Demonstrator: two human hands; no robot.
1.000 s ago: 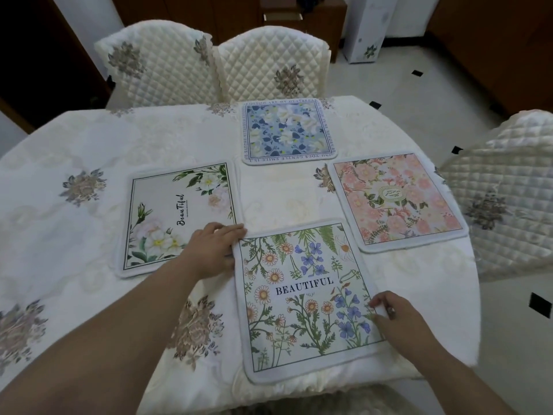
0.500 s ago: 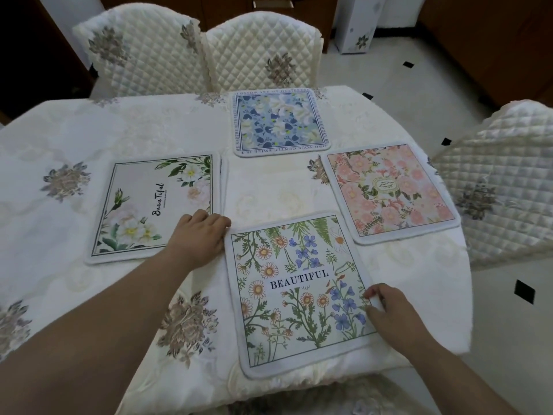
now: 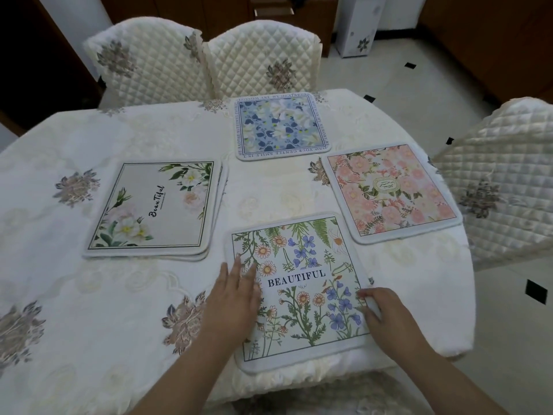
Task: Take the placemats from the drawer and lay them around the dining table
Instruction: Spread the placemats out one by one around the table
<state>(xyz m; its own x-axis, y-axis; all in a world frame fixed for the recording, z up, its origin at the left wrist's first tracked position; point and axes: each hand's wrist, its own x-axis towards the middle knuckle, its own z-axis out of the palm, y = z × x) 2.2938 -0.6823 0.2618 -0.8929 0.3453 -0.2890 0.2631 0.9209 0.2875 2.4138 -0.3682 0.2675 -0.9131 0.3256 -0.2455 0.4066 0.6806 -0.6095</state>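
Head view: left hand (image 3: 236,298) flat, fingers straight, on wildflower placemat (image 3: 302,292); right hand (image 3: 386,316) pinches its edge.

Left hand (image 3: 236,298): palm down, fingers straight and together, pointing away from the body; forearm enters from the lower left. Right hand (image 3: 386,316): fingers curled, fingertips (image 3: 363,293) and thumb pinching; forearm enters from the lower right. Both arms bare, extended forward, hands well apart.
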